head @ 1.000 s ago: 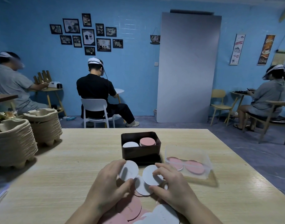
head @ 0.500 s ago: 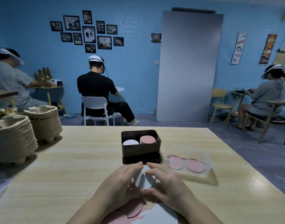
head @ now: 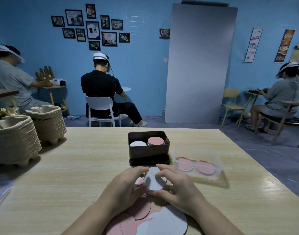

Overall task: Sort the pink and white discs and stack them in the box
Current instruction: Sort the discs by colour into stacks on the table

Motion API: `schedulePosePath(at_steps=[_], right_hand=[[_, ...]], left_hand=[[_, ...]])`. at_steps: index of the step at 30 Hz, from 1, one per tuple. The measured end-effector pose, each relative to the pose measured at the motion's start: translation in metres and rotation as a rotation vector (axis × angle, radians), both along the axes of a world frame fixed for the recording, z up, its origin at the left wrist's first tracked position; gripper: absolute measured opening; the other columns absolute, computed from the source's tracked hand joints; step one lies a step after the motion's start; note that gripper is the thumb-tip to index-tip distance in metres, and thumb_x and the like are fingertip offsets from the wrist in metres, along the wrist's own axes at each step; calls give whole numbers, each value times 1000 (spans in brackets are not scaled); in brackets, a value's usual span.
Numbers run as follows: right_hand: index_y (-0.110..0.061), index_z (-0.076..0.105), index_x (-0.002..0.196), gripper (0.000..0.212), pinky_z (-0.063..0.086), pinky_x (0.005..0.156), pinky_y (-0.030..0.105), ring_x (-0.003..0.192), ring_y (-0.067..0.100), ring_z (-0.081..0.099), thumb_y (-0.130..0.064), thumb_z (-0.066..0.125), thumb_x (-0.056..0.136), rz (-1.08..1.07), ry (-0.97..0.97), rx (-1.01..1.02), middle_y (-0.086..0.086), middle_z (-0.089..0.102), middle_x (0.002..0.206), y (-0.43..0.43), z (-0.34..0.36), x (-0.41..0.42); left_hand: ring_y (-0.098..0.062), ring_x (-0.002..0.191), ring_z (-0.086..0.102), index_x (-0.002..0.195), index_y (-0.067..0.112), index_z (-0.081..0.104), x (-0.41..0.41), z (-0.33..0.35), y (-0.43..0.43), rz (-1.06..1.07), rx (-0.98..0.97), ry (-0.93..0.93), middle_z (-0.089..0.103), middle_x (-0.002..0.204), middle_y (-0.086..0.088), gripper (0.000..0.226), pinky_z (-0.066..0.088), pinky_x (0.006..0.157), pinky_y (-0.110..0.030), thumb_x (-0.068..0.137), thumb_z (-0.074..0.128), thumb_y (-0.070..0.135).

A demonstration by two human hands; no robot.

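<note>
A small stack of white discs is held between my two hands just in front of the dark box. My left hand curls round its left edge and my right hand grips its right edge. Inside the box a white stack sits left and a pink stack sits right. Loose pink discs and white discs lie on the table near me.
A clear plastic tub with pink discs stands right of the box. Two piles of paper-pulp trays occupy the table's left end. Three seated people work at small tables further back in the room.
The separate white discs fanned between my hands have been pushed together into one stack. Both hands have closed in round it.
</note>
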State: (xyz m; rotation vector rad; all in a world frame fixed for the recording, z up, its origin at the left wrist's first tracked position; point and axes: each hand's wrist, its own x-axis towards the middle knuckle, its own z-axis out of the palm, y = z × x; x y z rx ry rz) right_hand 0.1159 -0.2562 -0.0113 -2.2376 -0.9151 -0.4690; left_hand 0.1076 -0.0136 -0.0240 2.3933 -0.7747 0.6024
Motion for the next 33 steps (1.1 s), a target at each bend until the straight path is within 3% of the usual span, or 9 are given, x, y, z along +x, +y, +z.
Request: schedulePosePath(at_steps=[7,12,16,18,22,27,33], right_hand=[[-31,61,106,34,55,92,36,135,-2,41,-47,76,80,3,36,38,-13,53,139,0,0,-1],[-35,57,106,37,42,105,30,135,2,44,-53,75,78,-24,2,-45,-8,53,143,1,1,0],[-29,59,105,40,49,95,28,131,3,46,-57,72,79,-32,3,-73,-10,57,136,-1,3,-1],[-28,60,103,41,48,95,26,129,3,47,-60,71,78,-78,-10,-59,-10,58,134,-4,4,0],[-30,59,96,38,46,96,27,127,3,50,-59,73,75,-141,-9,-29,-12,62,127,-8,4,0],[-31,58,95,37,42,94,23,128,2,48,-58,73,74,-141,14,-61,-15,61,126,-8,3,0],[-35,55,94,37,43,100,30,132,1,44,-62,69,75,-178,29,-70,-12,59,132,-10,1,0]], left_hand=[[3,101,58,128,40,50,-5,3,-2,8,-28,46,62,116,22,45,55,71,-24,91,72,28],[1,99,59,128,33,54,-5,5,-3,14,-7,55,65,115,17,41,55,73,-29,90,71,30],[8,96,57,127,38,50,-6,7,-4,5,-18,109,59,111,26,43,55,73,-25,90,71,40],[12,95,54,129,39,48,-6,11,-5,1,20,122,55,113,32,49,51,81,-23,87,68,53],[4,117,48,141,42,43,-1,13,-7,7,134,133,56,128,28,66,43,98,-28,82,62,66],[4,117,47,136,43,46,0,11,-6,25,116,174,57,123,28,63,44,98,-29,80,64,63],[-1,105,52,122,41,47,-3,9,-2,121,39,174,59,111,21,52,48,89,-30,77,65,61]])
